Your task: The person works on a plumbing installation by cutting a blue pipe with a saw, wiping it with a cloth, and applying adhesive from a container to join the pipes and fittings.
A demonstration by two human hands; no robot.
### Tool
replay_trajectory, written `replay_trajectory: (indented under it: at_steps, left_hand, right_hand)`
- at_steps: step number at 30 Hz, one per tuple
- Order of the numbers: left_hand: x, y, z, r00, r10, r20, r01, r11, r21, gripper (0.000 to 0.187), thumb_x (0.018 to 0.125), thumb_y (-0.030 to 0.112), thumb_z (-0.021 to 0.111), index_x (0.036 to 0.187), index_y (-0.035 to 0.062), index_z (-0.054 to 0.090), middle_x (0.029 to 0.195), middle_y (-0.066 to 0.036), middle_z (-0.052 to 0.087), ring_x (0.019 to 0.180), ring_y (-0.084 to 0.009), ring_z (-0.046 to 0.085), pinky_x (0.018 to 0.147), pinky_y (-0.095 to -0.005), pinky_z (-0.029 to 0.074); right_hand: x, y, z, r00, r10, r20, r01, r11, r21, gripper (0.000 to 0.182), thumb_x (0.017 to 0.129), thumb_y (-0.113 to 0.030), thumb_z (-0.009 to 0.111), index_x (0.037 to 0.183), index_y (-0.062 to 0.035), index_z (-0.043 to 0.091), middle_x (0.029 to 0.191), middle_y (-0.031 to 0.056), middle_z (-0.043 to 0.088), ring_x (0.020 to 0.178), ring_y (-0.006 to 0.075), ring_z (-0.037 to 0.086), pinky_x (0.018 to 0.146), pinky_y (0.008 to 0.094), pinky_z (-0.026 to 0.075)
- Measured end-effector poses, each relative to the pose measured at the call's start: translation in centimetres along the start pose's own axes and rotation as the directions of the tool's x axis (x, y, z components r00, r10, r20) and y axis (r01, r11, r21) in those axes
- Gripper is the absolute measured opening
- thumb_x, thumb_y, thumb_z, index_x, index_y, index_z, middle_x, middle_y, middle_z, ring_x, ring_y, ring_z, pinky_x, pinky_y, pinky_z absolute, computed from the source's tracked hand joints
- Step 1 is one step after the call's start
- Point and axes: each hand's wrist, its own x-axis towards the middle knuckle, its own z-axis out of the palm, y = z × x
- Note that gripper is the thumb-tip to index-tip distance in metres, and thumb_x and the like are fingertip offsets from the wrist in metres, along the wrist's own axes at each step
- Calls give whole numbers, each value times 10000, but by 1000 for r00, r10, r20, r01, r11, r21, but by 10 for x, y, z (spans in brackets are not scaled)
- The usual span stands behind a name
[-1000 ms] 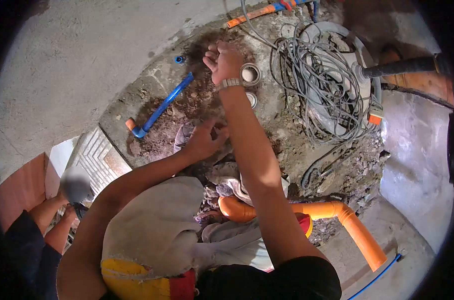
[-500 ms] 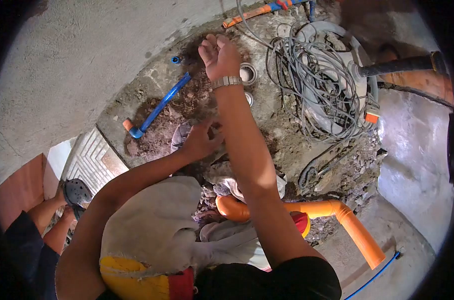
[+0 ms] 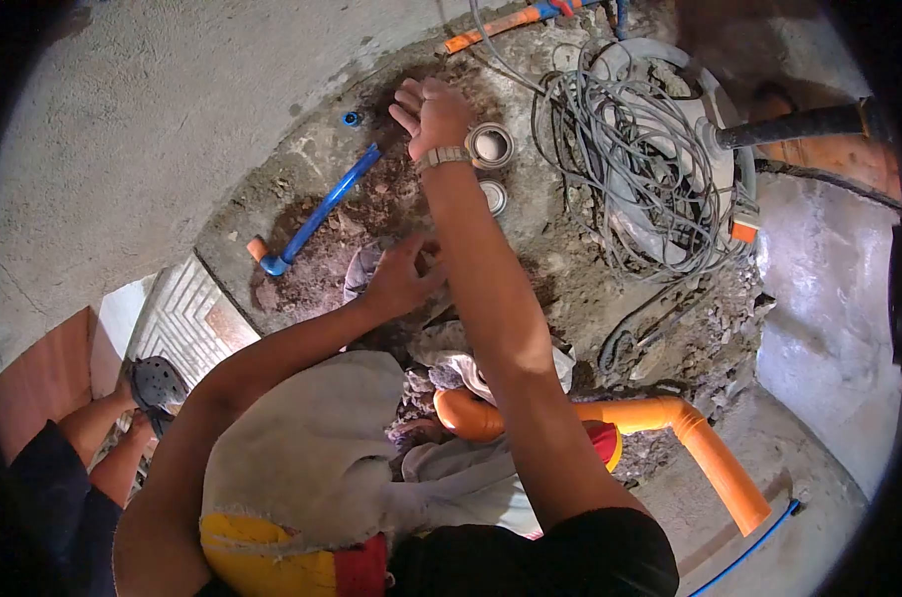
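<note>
My right hand (image 3: 433, 114), with a watch (image 3: 443, 157) on its wrist, is raised over the damp soil with its fingers apart and nothing visible in them. Beside it stands an open round tin (image 3: 491, 146), and below that a round lid (image 3: 494, 197). My left hand (image 3: 401, 277) is lower, its thumb and fingers curled together near my right forearm. What lies between those fingers, if anything, I cannot make out. To the left of both hands, a blue pipe (image 3: 330, 204) with an elbow at its lower end lies on the ground. A small blue fitting (image 3: 351, 118) sits near the wall.
A tangled grey cable (image 3: 630, 169) lies over a pale round fixture at the right. An orange pipe (image 3: 720, 473) bends past my right arm; another orange pipe (image 3: 491, 35) lies at the top. Another person's shod foot (image 3: 157, 383) is on the left by the tiles (image 3: 194, 313).
My right hand has dropped slightly, and its fingers have spread from a more curled pose. My left hand stays in nearly the same place. The view has shifted a little.
</note>
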Motion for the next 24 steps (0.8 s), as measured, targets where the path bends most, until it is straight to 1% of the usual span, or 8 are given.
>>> replay_trajectory:
  at_steps: [5, 9, 11, 15, 18, 21, 23, 24]
  left_hand:
    - [0, -6, 3, 999, -53, 9, 53, 997, -63, 410, 857, 257, 730, 1173, 33, 594, 994, -115, 696, 677, -187, 652, 660, -353, 533]
    - [-1, -6, 3, 1000, -13, 6, 14, 994, -111, 404, 855, 238, 723, 1182, 42, 588, 977, -111, 691, 683, -187, 656, 669, -356, 534]
    - [-1, -1, 0, 994, -94, 54, 100, 988, -114, 405, 855, 227, 718, 1192, 48, 583, 982, -113, 684, 686, -187, 655, 674, -357, 535]
    - [-1, 4, -4, 995, -78, 57, 77, 997, 12, 411, 860, 235, 721, 1197, 47, 578, 983, -113, 681, 681, -184, 650, 675, -361, 538]
    - [-1, 1, 0, 996, -83, 39, 85, 995, -47, 401, 871, 251, 720, 1194, 59, 581, 942, -102, 682, 666, -175, 638, 659, -357, 531]
    - [-1, -6, 4, 1000, -1, -27, -1, 998, -60, 397, 883, 275, 720, 1195, 72, 582, 883, -80, 680, 657, -153, 628, 637, -344, 524]
    - [-1, 6, -1, 973, -211, 99, 221, 969, -111, 384, 890, 280, 716, 1194, 81, 589, 856, -71, 678, 663, -129, 624, 626, -331, 520]
    - [0, 2, 1, 973, -207, 99, 217, 969, -114, 384, 890, 280, 716, 1194, 81, 589, 856, -71, 678, 663, -129, 624, 626, -331, 520]
  right_hand:
    - [-9, -3, -6, 992, -115, -58, 110, 991, -74, 270, 979, -138, 551, 1183, 29, 497, 1063, 210, 677, 866, 305, 702, 710, 457, 632]
    - [-18, -10, -8, 993, -106, -49, 100, 990, -101, 317, 967, -96, 554, 1236, 44, 462, 1096, 203, 667, 921, 328, 700, 727, 446, 657]
    - [-18, -10, -5, 978, -192, -82, 181, 976, -124, 228, 969, -115, 560, 1124, 38, 494, 961, 199, 703, 693, 296, 709, 564, 402, 631]
    - [-27, -11, 3, 971, -239, -14, 236, 965, -112, 209, 949, -82, 554, 1108, 43, 505, 913, 193, 711, 622, 277, 700, 521, 389, 622]
    - [-23, -13, 8, 974, -226, 29, 228, 963, -144, 284, 962, -105, 579, 1172, 71, 503, 982, 240, 705, 719, 321, 721, 633, 447, 649]
    - [-19, -19, 6, 968, -250, -18, 244, 955, -168, 176, 918, -63, 539, 1058, 42, 523, 895, 202, 717, 590, 257, 696, 479, 362, 605]
    - [-21, -23, -2, 978, -207, -19, 198, 958, -208, 167, 916, -61, 539, 1049, 40, 538, 899, 205, 719, 578, 250, 691, 467, 352, 596]
    - [-21, -24, -6, 978, -210, -18, 202, 956, -211, 167, 916, -61, 539, 1049, 40, 538, 899, 205, 719, 578, 250, 691, 467, 352, 596]
